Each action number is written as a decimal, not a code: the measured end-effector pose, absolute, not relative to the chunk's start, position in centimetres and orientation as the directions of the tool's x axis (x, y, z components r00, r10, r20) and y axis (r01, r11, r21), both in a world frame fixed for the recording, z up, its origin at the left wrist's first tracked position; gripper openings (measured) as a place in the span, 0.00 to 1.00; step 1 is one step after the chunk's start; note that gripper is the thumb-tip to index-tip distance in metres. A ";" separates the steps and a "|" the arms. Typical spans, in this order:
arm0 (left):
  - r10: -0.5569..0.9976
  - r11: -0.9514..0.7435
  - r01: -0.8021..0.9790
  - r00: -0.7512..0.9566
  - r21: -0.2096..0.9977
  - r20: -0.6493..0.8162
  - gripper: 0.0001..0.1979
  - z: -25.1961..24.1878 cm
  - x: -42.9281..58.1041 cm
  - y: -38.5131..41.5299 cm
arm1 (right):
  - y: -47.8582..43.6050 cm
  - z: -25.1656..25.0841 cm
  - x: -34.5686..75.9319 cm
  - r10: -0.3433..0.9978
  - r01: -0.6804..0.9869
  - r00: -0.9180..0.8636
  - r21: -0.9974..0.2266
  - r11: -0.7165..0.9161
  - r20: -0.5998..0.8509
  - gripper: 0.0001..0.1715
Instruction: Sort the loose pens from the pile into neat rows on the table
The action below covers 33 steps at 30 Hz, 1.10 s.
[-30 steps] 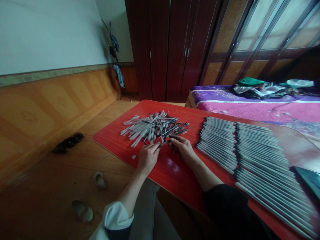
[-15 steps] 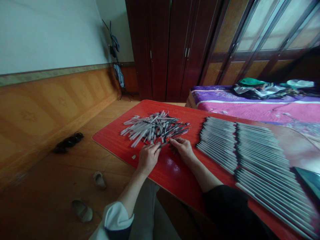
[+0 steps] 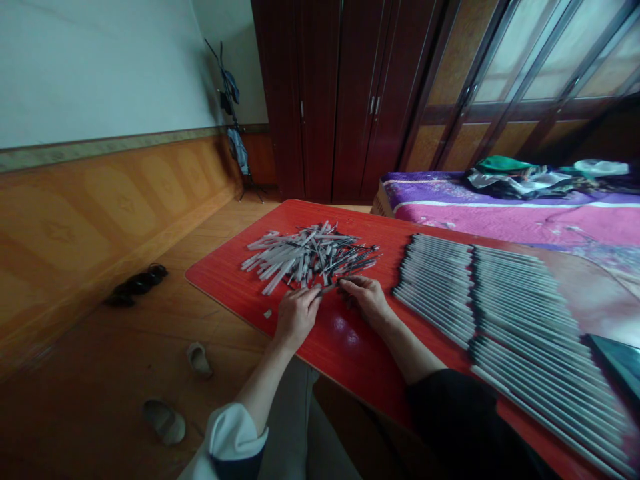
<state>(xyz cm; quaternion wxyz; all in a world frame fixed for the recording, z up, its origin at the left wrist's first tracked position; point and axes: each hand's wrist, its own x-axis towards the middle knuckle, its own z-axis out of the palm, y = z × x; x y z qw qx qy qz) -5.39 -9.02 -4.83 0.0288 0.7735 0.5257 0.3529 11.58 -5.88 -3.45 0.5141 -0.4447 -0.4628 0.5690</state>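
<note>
My left hand (image 3: 299,312) is closed in a pinch on a short thin grey-and-dark stick (image 3: 328,289). At the stick's other end, the thumb and fingers of my right hand (image 3: 365,297) are pinched together around a dark tip. Both hands are just above the red table (image 3: 345,353), at the near side of a loose pile of thin white and black sticks (image 3: 300,257). The exact kind of stick is too small to make out. A small pale scrap (image 3: 268,313) lies left of my left hand.
Neat rows of long pale rods with black ends (image 3: 440,283) lie on the right. Beside them, at the right edge, is a dark flat device (image 3: 613,363). Behind stand a bed (image 3: 450,213) and a wardrobe (image 3: 345,100). Shoes (image 3: 164,421) are on the floor.
</note>
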 end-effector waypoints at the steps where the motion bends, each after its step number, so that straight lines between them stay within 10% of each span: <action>1: 0.833 -0.448 0.793 0.203 0.412 0.515 0.13 -4.8 -5.4 -9.0 | -5.9 -3.5 11.6 0.997 -0.156 -0.068 -0.987 -0.038 -0.027 0.20; 25: 0.802 -0.477 0.800 0.226 0.364 0.553 0.12 -5.0 -5.4 -9.0 | -5.9 -3.7 11.4 1.000 -0.134 -0.011 -0.991 -0.025 -0.023 0.19; 29: 0.840 -0.413 0.727 0.070 0.549 0.538 0.11 -4.8 -5.5 -9.0 | -5.2 -3.9 12.4 0.991 -0.048 0.132 -0.999 0.025 0.018 0.23; 33: 0.914 -0.337 0.337 -0.108 0.879 0.392 0.13 -4.5 -6.0 -8.8 | -4.7 -4.0 13.6 0.931 0.465 0.235 -0.873 0.146 0.281 0.21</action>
